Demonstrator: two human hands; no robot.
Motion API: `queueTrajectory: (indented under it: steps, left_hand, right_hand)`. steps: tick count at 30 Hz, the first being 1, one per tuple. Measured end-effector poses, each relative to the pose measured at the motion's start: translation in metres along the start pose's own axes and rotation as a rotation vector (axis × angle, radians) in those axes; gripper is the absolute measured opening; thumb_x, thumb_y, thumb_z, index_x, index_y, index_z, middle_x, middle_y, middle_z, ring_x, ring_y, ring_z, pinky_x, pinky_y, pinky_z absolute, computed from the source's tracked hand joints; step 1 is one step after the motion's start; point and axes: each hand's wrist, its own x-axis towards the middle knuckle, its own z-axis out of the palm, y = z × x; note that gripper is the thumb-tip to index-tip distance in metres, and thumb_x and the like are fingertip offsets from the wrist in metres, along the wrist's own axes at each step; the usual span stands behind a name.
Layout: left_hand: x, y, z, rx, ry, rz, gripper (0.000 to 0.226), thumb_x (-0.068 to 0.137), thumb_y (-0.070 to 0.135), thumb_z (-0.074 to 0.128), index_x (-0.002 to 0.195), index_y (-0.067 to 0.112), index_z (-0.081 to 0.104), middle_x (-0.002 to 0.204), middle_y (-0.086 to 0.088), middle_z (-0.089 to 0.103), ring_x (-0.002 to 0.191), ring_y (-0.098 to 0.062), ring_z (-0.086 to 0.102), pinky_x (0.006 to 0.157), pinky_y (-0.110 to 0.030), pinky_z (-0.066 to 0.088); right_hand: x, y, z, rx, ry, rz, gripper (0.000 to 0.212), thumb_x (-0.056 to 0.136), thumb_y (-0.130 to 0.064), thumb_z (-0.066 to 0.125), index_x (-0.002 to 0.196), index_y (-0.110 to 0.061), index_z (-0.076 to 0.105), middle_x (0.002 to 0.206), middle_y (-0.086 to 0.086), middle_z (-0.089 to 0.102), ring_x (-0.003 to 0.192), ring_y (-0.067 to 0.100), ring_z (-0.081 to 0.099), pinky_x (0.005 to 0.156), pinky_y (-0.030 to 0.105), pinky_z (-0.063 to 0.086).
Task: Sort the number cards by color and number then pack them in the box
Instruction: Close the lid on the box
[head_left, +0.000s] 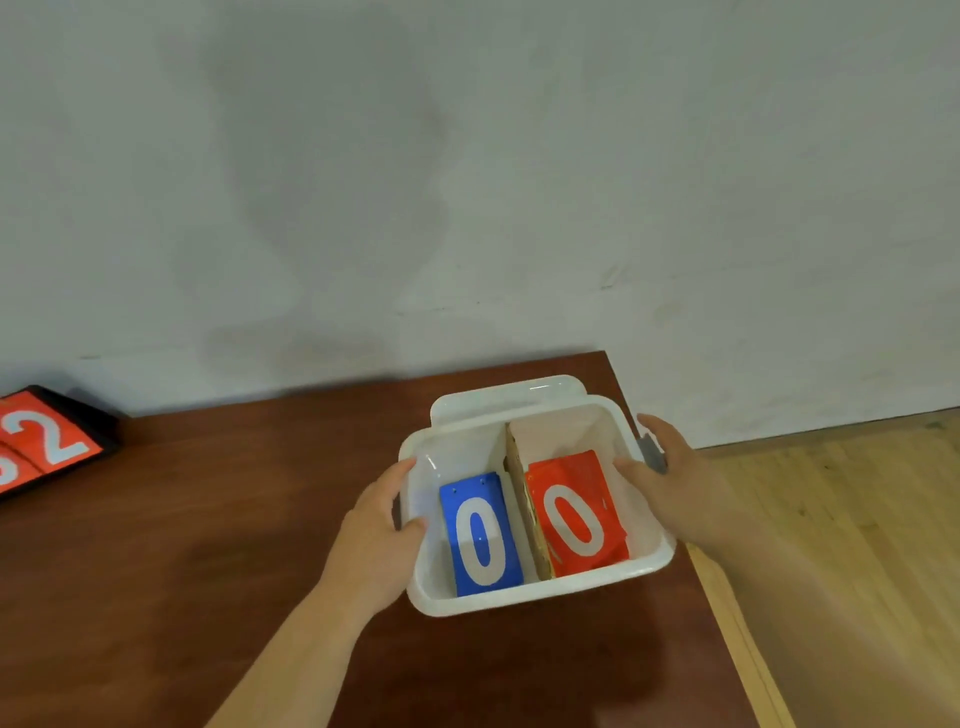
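Two hands clamp the white box (519, 597) from either side in the head view. The left hand (374, 530) grips its left wall and the right hand (670, 478) its right wall, fingers (400, 475) hooked at the rim, probably to steady or shift it. Blue cards (480, 535), a 0 on top, lie left of the cardboard divider (524, 499); red cards (574, 522), also 0, lie right. The box sits lower centre, near the counter (208, 519)'s right edge above the wooden floor (831, 519). Open counter stretches left toward a scoreboard (41, 441).
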Motion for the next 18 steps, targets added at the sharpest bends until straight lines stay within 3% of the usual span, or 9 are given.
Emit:
queueTrajectory:
  steps: [3,7,10,13,15,16,18]
  left_hand:
    - [-0.031,-0.022,0.019,0.011,-0.066,-0.061,0.068,0.1,0.021,0.06,0.153,0.049,0.028,0.151,0.018,0.041,0.126,-0.003,0.043,0.102,-0.032,0.046]
    - [-0.046,-0.036,0.026,0.081,-0.082,-0.075,0.069,0.1,0.025,0.059,0.151,0.056,0.024,0.146,0.025,0.04,0.136,-0.008,0.037,0.111,-0.049,0.044]
    - [-0.045,-0.033,0.022,0.077,-0.092,-0.059,0.068,0.1,0.025,0.061,0.152,0.052,0.027,0.148,0.025,0.038,0.138,-0.007,0.036,0.112,-0.044,0.042]
    - [-0.039,-0.027,0.018,0.112,-0.047,-0.043,0.061,0.099,0.032,0.062,0.15,0.05,0.034,0.149,0.017,0.038,0.138,-0.01,0.035,0.111,-0.044,0.042]
    - [-0.031,-0.02,0.015,0.096,-0.016,-0.033,0.056,0.099,0.039,0.061,0.148,0.05,0.036,0.149,0.014,0.038,0.135,-0.011,0.038,0.105,-0.04,0.044]
    - [-0.023,-0.017,0.013,0.072,-0.007,-0.031,0.054,0.1,0.041,0.06,0.148,0.049,0.037,0.15,0.013,0.036,0.135,-0.012,0.04,0.102,-0.037,0.044]
    - [-0.004,-0.008,0.008,0.049,0.006,-0.028,0.054,0.1,0.043,0.058,0.15,0.047,0.036,0.155,0.01,0.034,0.137,-0.013,0.042,0.102,-0.036,0.043]
  right_hand:
    - [-0.018,0.033,0.02,-0.06,-0.139,-0.02,0.082,0.076,-0.091,0.041,0.149,-0.06,0.019,0.126,-0.018,0.065,0.098,0.013,0.07,0.086,0.044,0.062]
    - [-0.04,0.051,0.038,-0.129,-0.188,-0.01,0.071,0.093,-0.075,0.029,0.155,-0.054,0.004,0.111,-0.022,0.059,0.085,0.003,0.061,0.078,0.028,0.051]
    - [-0.036,0.06,0.04,-0.13,-0.185,-0.006,0.07,0.098,-0.068,0.031,0.157,-0.051,-0.003,0.109,-0.021,0.06,0.085,0.003,0.063,0.072,0.023,0.05]
    - [-0.035,0.046,0.037,-0.08,-0.181,-0.056,0.044,0.098,-0.063,0.039,0.137,-0.067,0.019,0.103,-0.033,0.057,0.081,-0.003,0.066,0.06,0.011,0.049]
    - [-0.031,0.034,0.034,-0.05,-0.133,-0.08,0.021,0.102,-0.051,0.045,0.116,-0.062,0.034,0.094,-0.033,0.056,0.075,-0.014,0.065,0.051,0.007,0.047]
    - [-0.026,0.029,0.033,-0.022,-0.12,-0.078,0.019,0.104,-0.048,0.046,0.115,-0.061,0.039,0.094,-0.03,0.059,0.077,-0.016,0.065,0.053,0.007,0.049]
    - [-0.008,0.028,0.034,-0.004,-0.123,-0.073,0.029,0.101,-0.057,0.046,0.13,-0.06,0.044,0.109,-0.024,0.065,0.09,-0.003,0.069,0.069,0.018,0.059]
